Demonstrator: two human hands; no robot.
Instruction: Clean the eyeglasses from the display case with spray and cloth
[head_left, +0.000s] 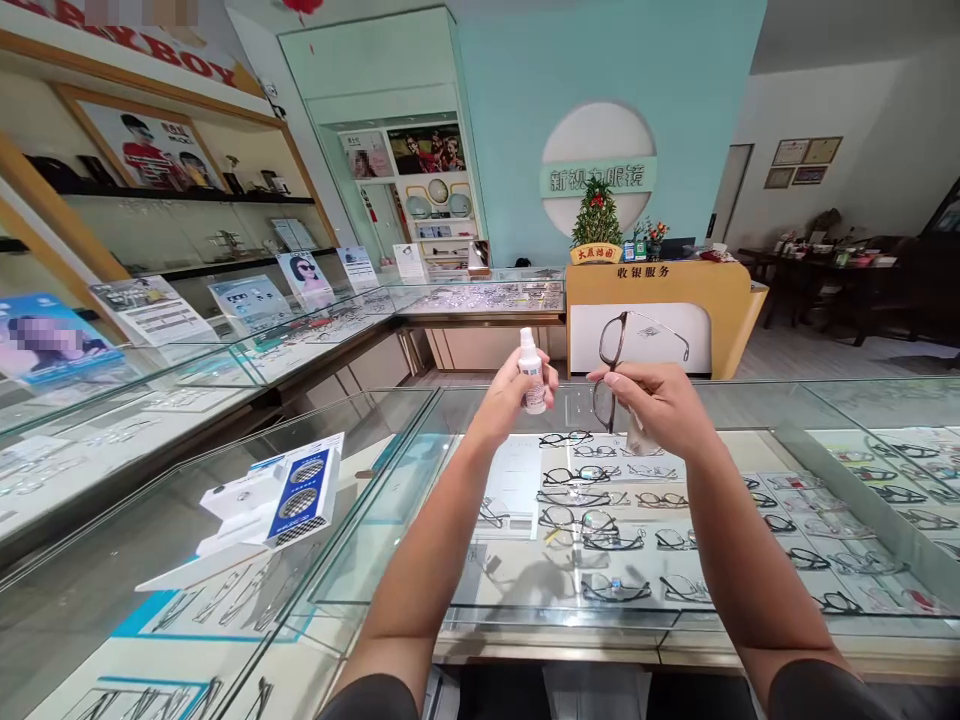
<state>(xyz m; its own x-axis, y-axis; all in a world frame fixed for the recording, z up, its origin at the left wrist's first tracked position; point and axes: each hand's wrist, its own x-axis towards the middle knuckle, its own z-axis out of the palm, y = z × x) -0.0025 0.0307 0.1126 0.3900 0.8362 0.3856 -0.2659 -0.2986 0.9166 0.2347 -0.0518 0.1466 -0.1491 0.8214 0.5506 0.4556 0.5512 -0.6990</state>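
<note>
A small white spray bottle [532, 374] stands upright in my left hand [511, 392], whose fingers are wrapped round it. To its right, my right hand [660, 402] pinches a pair of dark-framed glasses [613, 343] by the middle. The glasses are turned on end, one lens above the other, with a thin temple reaching out to the right. A pale cloth [640, 438] hangs below my right palm. Bottle and glasses are apart, both held above the glass display case [570, 620].
Rows of glasses [616, 587] lie inside the case beneath my hands. A white and blue cardboard display [300, 500] rests on the glass at the left. Farther back are a yellow counter [731, 300], a plant [596, 215] and more showcases along the left wall.
</note>
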